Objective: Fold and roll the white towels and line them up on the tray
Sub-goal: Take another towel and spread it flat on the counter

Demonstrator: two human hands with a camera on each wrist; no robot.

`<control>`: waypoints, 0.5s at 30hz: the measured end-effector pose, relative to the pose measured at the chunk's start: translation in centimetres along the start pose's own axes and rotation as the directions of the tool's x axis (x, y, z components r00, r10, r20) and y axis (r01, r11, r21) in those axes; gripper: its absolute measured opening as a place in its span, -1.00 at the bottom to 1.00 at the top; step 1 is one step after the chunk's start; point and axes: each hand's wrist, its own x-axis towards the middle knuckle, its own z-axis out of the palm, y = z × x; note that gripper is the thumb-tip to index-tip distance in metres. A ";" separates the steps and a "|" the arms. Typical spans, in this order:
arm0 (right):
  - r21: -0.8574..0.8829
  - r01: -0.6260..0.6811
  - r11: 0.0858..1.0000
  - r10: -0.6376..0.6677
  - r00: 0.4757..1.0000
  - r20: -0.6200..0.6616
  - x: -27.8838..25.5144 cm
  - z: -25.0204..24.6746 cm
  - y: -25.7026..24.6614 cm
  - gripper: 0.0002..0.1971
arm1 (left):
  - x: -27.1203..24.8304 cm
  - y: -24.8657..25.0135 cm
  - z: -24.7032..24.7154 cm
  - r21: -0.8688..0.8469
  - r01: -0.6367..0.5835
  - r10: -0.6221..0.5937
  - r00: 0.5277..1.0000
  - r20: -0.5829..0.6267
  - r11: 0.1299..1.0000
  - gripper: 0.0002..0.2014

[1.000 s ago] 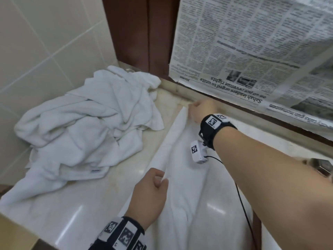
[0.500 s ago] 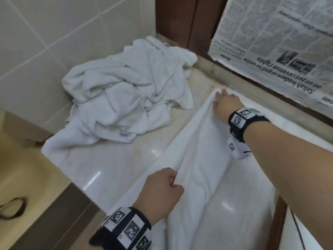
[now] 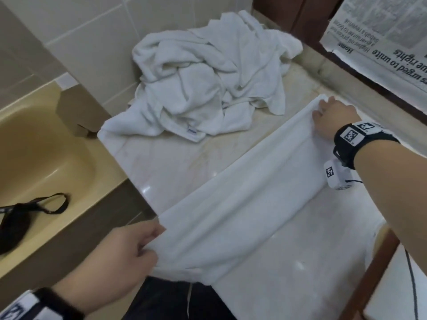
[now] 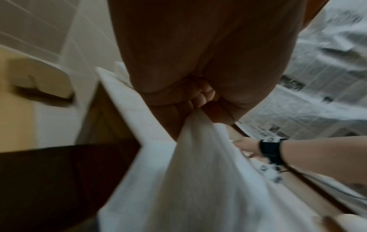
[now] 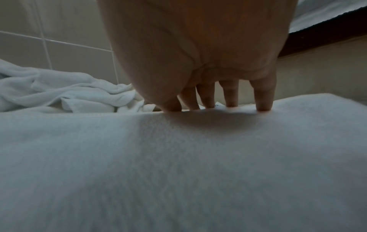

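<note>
Hands on towel; headline "rights"

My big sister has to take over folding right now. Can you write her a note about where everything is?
Left hand: pinches the near end of the towel, lifted a bit off the counter.
Right hand: fingers straight, pressing the far end flat.
Towel: stretched long between both hands, already folded lengthwise.
Pile: crumpled towels at the back by the wall, untouched.
Tray: not in view.
Done: lengthwise fold started.
Left: finish folding, roll it, do the pile, line all up on the tray.
</note>
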 end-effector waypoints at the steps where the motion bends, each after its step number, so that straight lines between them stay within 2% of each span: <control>1: 0.009 0.002 1.000 -0.002 1.000 -0.001 -0.1 0.2 0.2 -0.48 | 0.1 -1.6 -0.6 0.023 0.049 -0.049 0.999 -0.006 0.999 -0.61; 5: 0.101 -0.045 0.994 0.046 0.999 -0.005 -0.2 0.6 1.3 -0.34 | 2.1 -9.1 -1.6 0.177 0.234 -0.228 0.972 -0.055 0.956 -0.70; 8: 0.239 -0.109 0.965 0.119 0.993 -0.026 -1.9 -0.8 0.9 -0.41 | 3.5 -11.1 -0.5 0.239 0.279 -0.258 0.959 -0.115 0.930 -0.69; 10: 0.346 -0.123 0.930 0.144 0.989 -0.036 -1.9 -1.3 1.2 -0.43 | 4.0 -10.0 0.8 0.208 0.204 -0.148 0.956 -0.255 0.956 -0.63; 11: 0.391 -0.128 0.911 0.156 0.987 -0.041 -1.6 -1.5 1.5 -0.42 | 4.3 -9.1 1.5 0.210 0.131 -0.050 0.934 -0.353 0.969 -0.57; 13: 0.467 -0.144 0.872 0.195 0.979 -0.062 -0.9 -1.9 2.1 -0.39 | 4.7 -6.7 2.6 0.247 -0.029 0.154 0.849 -0.505 0.969 -0.52; 14: 0.500 -0.150 0.853 0.210 0.975 -0.066 -0.6 -2.1 2.3 -0.38 | 5.0 -5.4 3.1 0.262 -0.093 0.225 0.815 -0.535 0.960 -0.56; 15: 0.524 -0.160 0.837 0.225 0.972 -0.063 -0.4 -2.4 2.5 -0.39 | 5.4 -4.3 3.5 0.290 -0.134 0.276 0.803 -0.529 0.947 -0.63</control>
